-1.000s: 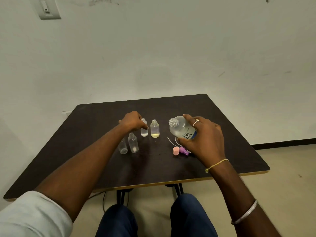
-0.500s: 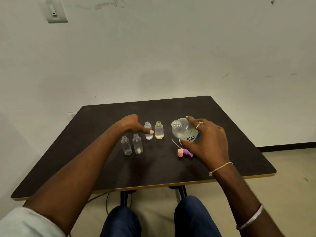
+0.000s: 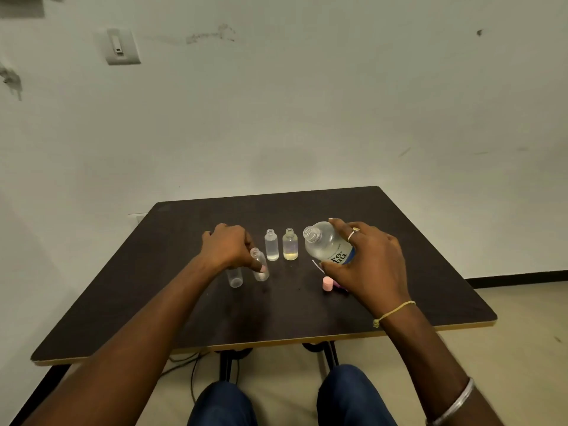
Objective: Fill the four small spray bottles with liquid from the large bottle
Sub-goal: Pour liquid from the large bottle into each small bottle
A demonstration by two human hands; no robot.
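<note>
Spilling is looking like the main danger now. The right hand (image 3: 372, 259) is wrapping its fingers and thumb round the large bottle (image 3: 322, 244), which is leaning over the dark table (image 3: 415, 309) with its uncapped mouth pointing left, toward the small bottles; whether its base is touching the table, I cannot tell. The left hand (image 3: 229, 249) is curling over the nearer row and is pinching the near-right small bottle (image 3: 260, 267) between thumb and fingers. This one is standing just beside the near-left small bottle (image 3: 235, 277), whose top the hand is hiding. Behind them the far-left small bottle (image 3: 271, 245) and the far-right small bottle (image 3: 290, 245), which is showing a yellowish liquid low inside, are standing upright and open, apart from both hands. I am judging that no pour is happening yet. The small necks are narrow and the large mouth is wide, so a quick tipping is likely sending liquid past the neck and onto the table. The four bottles are standing close together and are looking light, so the left hand, in lifting one, is risking to knock its neighbour down. The pink cap (image 3: 327, 284) is lying just under the right hand, with a thin white tube (image 3: 316, 265) near it, and a careless wrist could be sweeping them away.
</note>
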